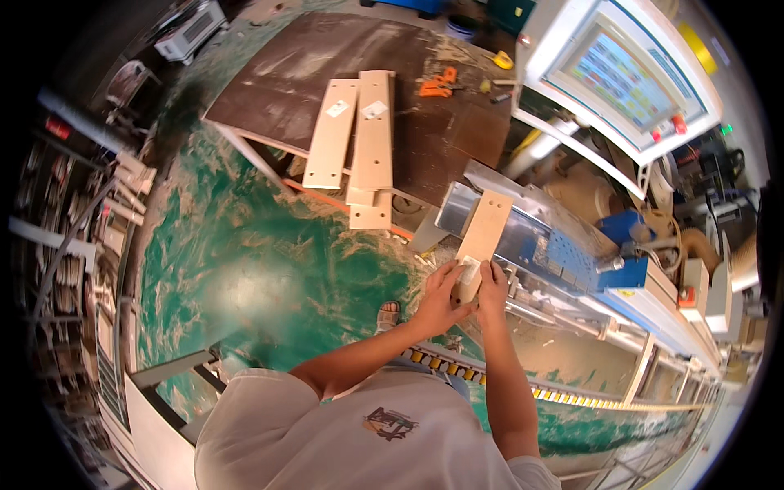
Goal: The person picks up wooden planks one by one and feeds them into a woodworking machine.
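Both of my hands hold the near end of a drilled wooden board (487, 222), whose far end lies over the metal bed of a machine (461, 202). My left hand (445, 298) grips its left edge, with fingertips by a white label (469, 269) on the top face. Along the right edge, my right hand (492, 287) is closed with the thumb near that label. Holes show at both ends of the board. Whether its far end touches the metal bed, I cannot tell.
A brown table (269, 77) ahead bears a labelled board (333, 131), a stack of similar boards (376, 122) overhanging its near edge and an orange tool (438, 83). A control screen (625, 73) stands at right. A roller rail (563, 396) runs close by my body.
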Motion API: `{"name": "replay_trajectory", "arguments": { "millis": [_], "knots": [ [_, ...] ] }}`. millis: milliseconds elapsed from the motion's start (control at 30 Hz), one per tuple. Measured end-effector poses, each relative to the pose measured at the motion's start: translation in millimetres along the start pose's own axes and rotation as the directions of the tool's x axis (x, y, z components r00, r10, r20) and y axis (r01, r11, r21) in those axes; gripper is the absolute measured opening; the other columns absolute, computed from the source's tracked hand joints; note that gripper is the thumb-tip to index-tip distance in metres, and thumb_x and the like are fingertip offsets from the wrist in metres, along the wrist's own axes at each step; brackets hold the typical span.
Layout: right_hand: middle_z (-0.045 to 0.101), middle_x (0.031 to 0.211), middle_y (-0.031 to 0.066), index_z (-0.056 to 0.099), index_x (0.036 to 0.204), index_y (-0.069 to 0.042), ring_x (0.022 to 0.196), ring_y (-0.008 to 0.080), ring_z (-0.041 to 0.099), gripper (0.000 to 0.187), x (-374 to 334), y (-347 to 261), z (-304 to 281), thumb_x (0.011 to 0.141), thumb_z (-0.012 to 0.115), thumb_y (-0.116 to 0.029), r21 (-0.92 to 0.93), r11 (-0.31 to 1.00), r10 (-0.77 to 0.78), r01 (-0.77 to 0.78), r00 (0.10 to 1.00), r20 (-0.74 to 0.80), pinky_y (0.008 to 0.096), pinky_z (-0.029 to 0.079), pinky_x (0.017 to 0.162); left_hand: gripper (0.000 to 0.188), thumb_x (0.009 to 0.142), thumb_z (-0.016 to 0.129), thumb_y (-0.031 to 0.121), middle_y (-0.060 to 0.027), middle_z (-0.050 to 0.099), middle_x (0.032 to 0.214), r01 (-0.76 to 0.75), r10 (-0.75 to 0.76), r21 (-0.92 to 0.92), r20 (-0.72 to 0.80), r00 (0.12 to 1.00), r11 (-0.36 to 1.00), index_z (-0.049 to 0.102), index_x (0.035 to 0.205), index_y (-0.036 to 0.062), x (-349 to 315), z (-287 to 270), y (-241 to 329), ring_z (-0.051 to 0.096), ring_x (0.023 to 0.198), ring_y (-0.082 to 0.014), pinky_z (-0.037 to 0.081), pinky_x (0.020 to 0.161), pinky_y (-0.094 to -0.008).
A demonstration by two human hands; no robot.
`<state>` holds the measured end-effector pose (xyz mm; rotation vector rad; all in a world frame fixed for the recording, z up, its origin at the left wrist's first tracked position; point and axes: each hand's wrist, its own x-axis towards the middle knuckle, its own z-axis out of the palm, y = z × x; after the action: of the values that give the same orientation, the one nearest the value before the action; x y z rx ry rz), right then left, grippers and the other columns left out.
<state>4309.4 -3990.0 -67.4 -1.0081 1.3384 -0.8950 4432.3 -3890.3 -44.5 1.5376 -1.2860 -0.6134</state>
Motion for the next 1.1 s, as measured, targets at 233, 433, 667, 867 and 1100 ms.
{"name": "replay_trajectory", "arguments": {
  "millis": [233,433,667,867,1100],
  "knots": [
    [0.068,0.107,0.0035,0.068,0.122,0.004,0.094,0.0127,0.058,0.039,18,45,-101,0.106,0.059,-0.030,0.131,0.985,0.129,-0.114,0.985,-0.114,0.0300,0.047,0.084,0.045,0.100,0.062,0.037,-0.0183,0.071,0.109,0.584,-0.458,-0.213,0.438,0.773,0.783,0.063,0.124,-0.0016,62,86,-18,0.068,0.096,-0.0318,0.053,0.084,-0.0423],
    [0.065,0.099,0.0011,0.071,0.113,0.003,0.083,0.0102,0.055,0.043,41,25,-133,0.103,0.063,-0.039,-0.079,0.987,0.127,-0.143,0.975,-0.185,0.0283,0.045,0.074,0.054,0.103,0.053,0.048,-0.0223,0.073,0.098,0.453,-0.423,0.016,0.389,0.818,0.891,0.072,0.107,-0.0029,89,154,-36,0.070,0.091,-0.0333,0.053,0.080,-0.0423],
    [0.060,0.083,-0.0024,0.073,0.102,0.004,0.075,0.0102,0.050,0.053,83,45,-149,0.103,0.062,-0.047,0.084,0.995,0.076,-0.063,0.984,-0.163,0.0319,0.041,0.066,0.054,0.103,0.052,0.050,-0.0235,0.074,0.106,0.652,-0.607,-0.094,0.289,0.741,0.752,0.075,0.115,0.0025,87,197,-38,0.070,0.103,-0.0402,0.053,0.090,-0.0462],
    [0.066,0.079,0.0136,0.070,0.097,0.007,0.076,0.0187,0.059,0.061,90,44,-179,0.104,0.058,-0.052,-0.231,0.973,0.002,-0.019,0.997,-0.076,0.0400,0.047,0.073,0.050,0.105,0.058,0.043,-0.0077,0.065,0.082,0.664,-0.643,-0.030,0.222,0.733,0.747,0.070,0.109,-0.0055,86,206,-3,0.059,0.076,-0.0162,0.048,0.071,-0.0372],
    [0.060,0.068,0.0209,0.067,0.087,0.007,0.065,0.0302,0.059,0.067,95,21,-268,0.104,0.053,-0.056,-0.323,0.946,-0.076,0.036,0.991,-0.111,0.0448,0.045,0.065,0.053,0.105,0.057,0.046,-0.0144,0.068,0.081,0.720,-0.682,-0.070,0.270,0.679,0.690,0.072,0.108,-0.0048,79,290,32,0.060,0.075,-0.0234,0.050,0.074,-0.0409]
  ]
}}
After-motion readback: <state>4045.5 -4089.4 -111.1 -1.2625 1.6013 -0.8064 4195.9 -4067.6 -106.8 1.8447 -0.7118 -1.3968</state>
